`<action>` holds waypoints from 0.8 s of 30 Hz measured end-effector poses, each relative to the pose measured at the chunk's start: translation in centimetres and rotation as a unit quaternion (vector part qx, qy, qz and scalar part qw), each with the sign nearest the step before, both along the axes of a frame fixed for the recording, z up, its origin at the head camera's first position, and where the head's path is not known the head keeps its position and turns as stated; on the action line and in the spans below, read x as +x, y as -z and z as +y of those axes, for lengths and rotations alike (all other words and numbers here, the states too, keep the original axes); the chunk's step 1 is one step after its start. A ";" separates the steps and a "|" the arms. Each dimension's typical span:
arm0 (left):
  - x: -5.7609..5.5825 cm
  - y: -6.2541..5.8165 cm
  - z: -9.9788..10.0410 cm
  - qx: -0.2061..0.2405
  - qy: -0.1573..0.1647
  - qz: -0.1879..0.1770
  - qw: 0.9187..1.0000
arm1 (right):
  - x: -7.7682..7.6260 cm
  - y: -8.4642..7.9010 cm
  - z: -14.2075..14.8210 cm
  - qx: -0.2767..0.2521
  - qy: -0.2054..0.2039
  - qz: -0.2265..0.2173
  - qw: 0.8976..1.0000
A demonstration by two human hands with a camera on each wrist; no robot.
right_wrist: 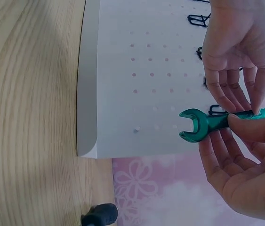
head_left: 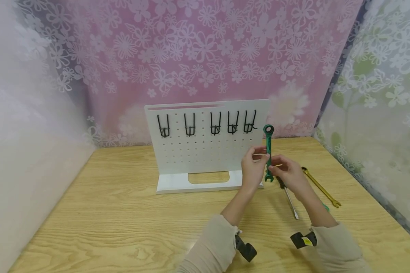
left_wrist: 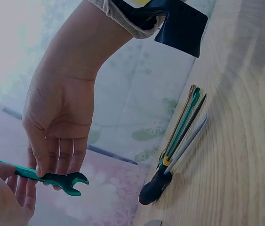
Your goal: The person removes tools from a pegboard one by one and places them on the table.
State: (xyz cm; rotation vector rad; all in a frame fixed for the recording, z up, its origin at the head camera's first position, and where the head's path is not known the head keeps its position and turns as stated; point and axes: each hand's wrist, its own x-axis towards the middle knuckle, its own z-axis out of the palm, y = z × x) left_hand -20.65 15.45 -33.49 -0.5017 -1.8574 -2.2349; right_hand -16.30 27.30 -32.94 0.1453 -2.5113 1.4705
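Note:
A green combination wrench (head_left: pixel 268 143) stands upright in the head view, ring end up and open end down, in front of the white pegboard's right edge. My left hand (head_left: pixel 254 169) pinches its shank between thumb and fingers. From the other side my right hand (head_left: pixel 289 174) pinches it lower, close to the open end. In the right wrist view the open jaw of the wrench (right_wrist: pixel 206 124) points left, with the right thumb (right_wrist: pixel 252 128) pressed on the shank. Both hands hold the wrench off the table.
The white pegboard (head_left: pixel 205 159) carries several black double hooks (head_left: pixel 215 124) in a row. On the table's right lie a black-handled screwdriver (head_left: pixel 290 199), a gold wrench (head_left: pixel 322 188) and another green tool (head_left: pixel 325 207), mostly behind the right forearm. Curtains with flowers surround the table.

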 end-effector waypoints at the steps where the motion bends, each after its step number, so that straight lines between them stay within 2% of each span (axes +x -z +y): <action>1: 0.0 0.0 0.2 0.000 0.004 0.000 1.000 | 0.1 0.0 0.2 0.001 0.002 0.002 1.000; 15: 0.6 -0.2 2.8 -0.024 0.008 0.005 1.000 | 1.8 0.2 2.8 0.022 0.021 0.015 0.999; 19: 0.6 -0.3 3.5 -0.001 0.026 -0.004 1.000 | 2.2 0.4 3.6 0.024 0.031 0.010 0.999; 24: 0.6 -0.6 4.3 0.041 0.055 -0.036 0.997 | 2.9 0.9 4.9 0.021 0.041 0.001 0.999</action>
